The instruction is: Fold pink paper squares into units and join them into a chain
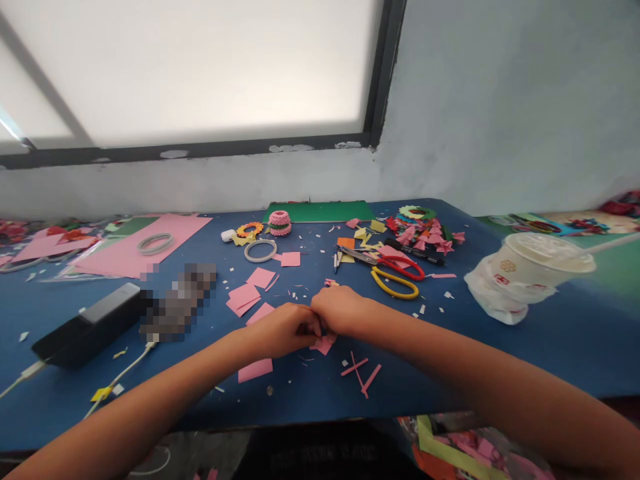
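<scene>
Both hands meet over the middle of the blue table. My left hand [285, 329] has its fingers closed, and they touch the fingers of my right hand [340, 311]. A small piece of pink paper [323, 345] shows just below the joined fingertips, pinched between the hands. How it is folded is hidden. Pink paper squares [243, 298] lie beyond and to the left of my left hand, and another pink square [255, 370] sits partly under that wrist. Thin pink paper strips [361, 375] rest below my right forearm. Scissors [395, 272] with red and yellow handles lie beyond it.
A wrapped drink cup [520, 273] with a straw stands at right. Folded paper pieces [420, 230] are heaped at the back, near a black marker [415, 252]. A tape roll [261, 250] and pink sheets [135, 250] lie left; a black power bank [93, 323] with cables is nearer.
</scene>
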A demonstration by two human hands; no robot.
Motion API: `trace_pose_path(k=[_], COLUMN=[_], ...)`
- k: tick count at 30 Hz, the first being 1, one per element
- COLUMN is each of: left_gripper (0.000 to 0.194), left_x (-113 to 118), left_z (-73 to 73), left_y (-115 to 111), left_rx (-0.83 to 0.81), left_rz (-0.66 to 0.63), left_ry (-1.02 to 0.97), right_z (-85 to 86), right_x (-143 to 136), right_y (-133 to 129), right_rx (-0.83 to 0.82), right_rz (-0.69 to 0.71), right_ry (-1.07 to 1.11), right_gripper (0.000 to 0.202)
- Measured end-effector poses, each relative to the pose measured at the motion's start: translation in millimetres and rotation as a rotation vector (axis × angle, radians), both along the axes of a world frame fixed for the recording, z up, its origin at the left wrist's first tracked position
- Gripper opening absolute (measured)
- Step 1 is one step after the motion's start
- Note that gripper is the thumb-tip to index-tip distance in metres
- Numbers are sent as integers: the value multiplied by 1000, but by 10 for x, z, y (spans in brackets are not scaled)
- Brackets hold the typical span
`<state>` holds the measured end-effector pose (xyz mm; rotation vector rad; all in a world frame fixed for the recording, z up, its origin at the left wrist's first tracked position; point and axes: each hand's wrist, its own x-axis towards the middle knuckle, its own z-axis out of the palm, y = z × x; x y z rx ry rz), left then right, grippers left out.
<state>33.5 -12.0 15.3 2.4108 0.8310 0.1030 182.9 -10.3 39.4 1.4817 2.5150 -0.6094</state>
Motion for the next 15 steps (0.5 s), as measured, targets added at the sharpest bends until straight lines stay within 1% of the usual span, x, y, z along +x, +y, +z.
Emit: trace_pose_path(k=[2, 3, 5, 7, 9, 13, 15], left_gripper=[7, 6, 8, 11, 8, 8, 9], left_x=[29, 40, 55, 66, 75, 76, 63], left_z=[-4, 0, 12, 26, 36, 44, 43], left_y=[-15, -28, -60, -90, -113, -147, -162], left_rx=[-1, 7, 41, 84, 108, 96, 85], left_rz=[40, 71, 149, 213, 240, 259, 259], left_ry=[32, 55, 108, 154, 184, 202, 196], right_z=[-52, -90, -177, -261, -315, -323, -314], right_x=[71, 132, 274, 399, 481, 535, 544], right_y=[29, 40, 47, 33, 3, -65, -85], right_rx=[-29, -55, -109, -127, -121, -107, -136], right_rz=[18, 31, 55, 60, 63, 96, 134], right_ry=[61, 98, 204, 317, 402, 489, 511], right_gripper=[15, 18, 15, 19, 21, 22, 21])
